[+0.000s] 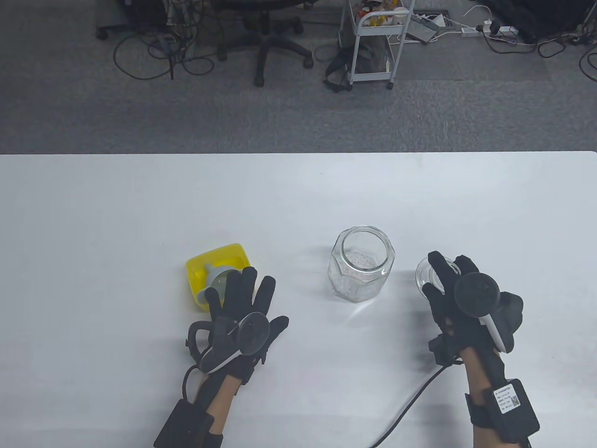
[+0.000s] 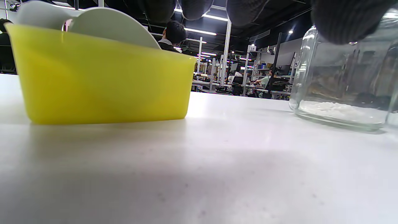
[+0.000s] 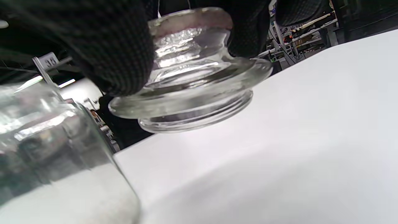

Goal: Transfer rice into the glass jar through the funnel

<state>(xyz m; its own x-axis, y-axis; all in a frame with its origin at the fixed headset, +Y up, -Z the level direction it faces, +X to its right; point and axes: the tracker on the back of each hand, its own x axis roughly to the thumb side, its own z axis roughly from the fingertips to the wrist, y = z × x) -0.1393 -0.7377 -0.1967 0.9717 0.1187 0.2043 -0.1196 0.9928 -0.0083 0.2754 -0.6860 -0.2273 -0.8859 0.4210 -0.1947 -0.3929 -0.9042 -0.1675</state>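
An open glass jar stands mid-table with a thin layer of rice in its bottom; it also shows in the left wrist view and the right wrist view. A yellow tub to its left holds a grey funnel, seen over the tub's wall as. My left hand hovers spread just right of the tub, holding nothing. My right hand grips the glass jar lid by its knob, lifted just above the table, right of the jar.
The white table ends at a far edge with grey carpet, an office chair and a white cart beyond. A black cable trails from my right wrist across the near table.
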